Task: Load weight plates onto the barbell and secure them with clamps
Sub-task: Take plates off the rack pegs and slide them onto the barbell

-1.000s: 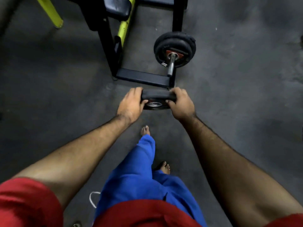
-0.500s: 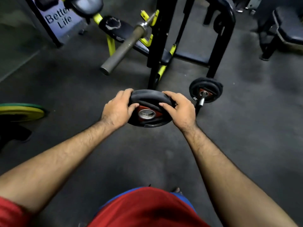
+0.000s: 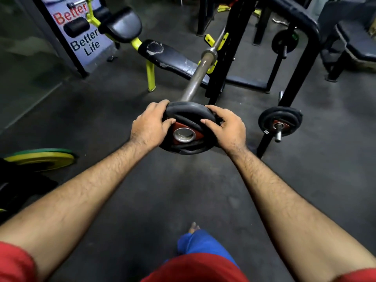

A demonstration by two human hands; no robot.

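Observation:
A black weight plate (image 3: 188, 119) with a red centre and a steel bore is upright in front of me. My left hand (image 3: 149, 127) grips its left rim and my right hand (image 3: 227, 127) grips its right rim. The bare steel barbell sleeve (image 3: 198, 76) points at me from the yellow rack hooks, and its near end is hidden right behind the plate's top edge. Whether the sleeve has entered the bore I cannot tell.
A black bench (image 3: 173, 58) on yellow legs lies behind the bar. Black rack uprights (image 3: 227, 64) stand to the right, with stored plates on a peg (image 3: 279, 124). A yellow and green plate (image 3: 40, 158) lies on the floor at left.
I have stepped closer and raised the plate up to the end of the barbell sleeve. Both hands keep the same grip on its rim.

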